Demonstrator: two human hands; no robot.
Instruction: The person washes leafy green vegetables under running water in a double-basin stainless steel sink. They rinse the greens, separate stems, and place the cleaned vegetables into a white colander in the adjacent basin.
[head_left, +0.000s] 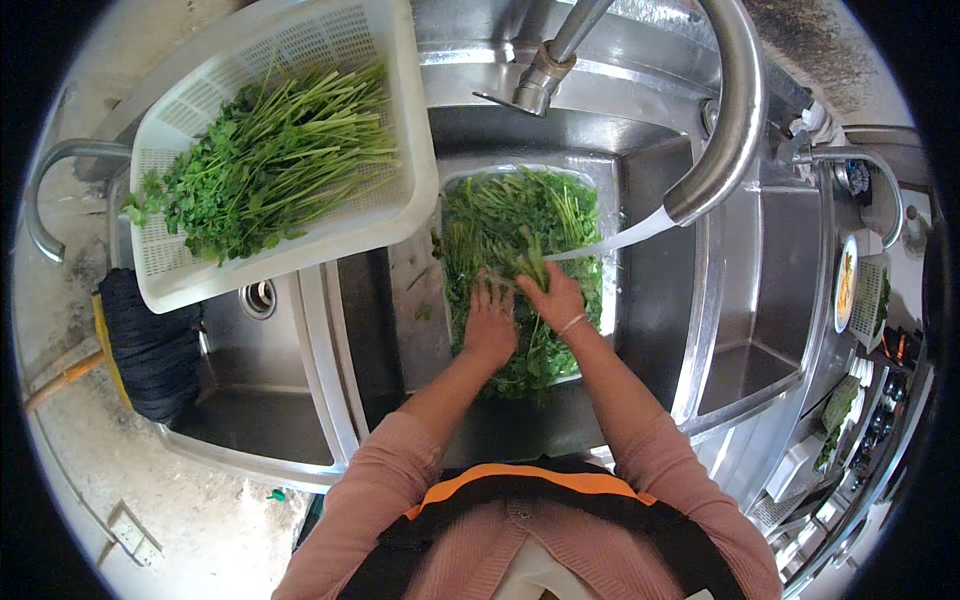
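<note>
Water runs from a curved steel faucet (712, 180) onto leafy green herbs (555, 352) in a rectangular container (609, 300) in the middle sink basin. My left hand (491, 322) lies on the herbs with its fingers extended and pointing away from me. Close to its right, my right hand (555, 296) has its thumb and fingers around some green stems just under the water stream. Parts of my fingertips are hidden by water and greens. A white perforated plastic basket (416, 150) at the upper left holds a pile of long-stemmed leafy herbs (277, 165).
A second faucet (536, 82) hangs over the back of the middle basin. The left basin has a drain (258, 298) and dark folded cloth-like material (150, 345) at its edge. Another basin (757, 300) adjoins on the right, with a plate of orange food (846, 285) beyond it.
</note>
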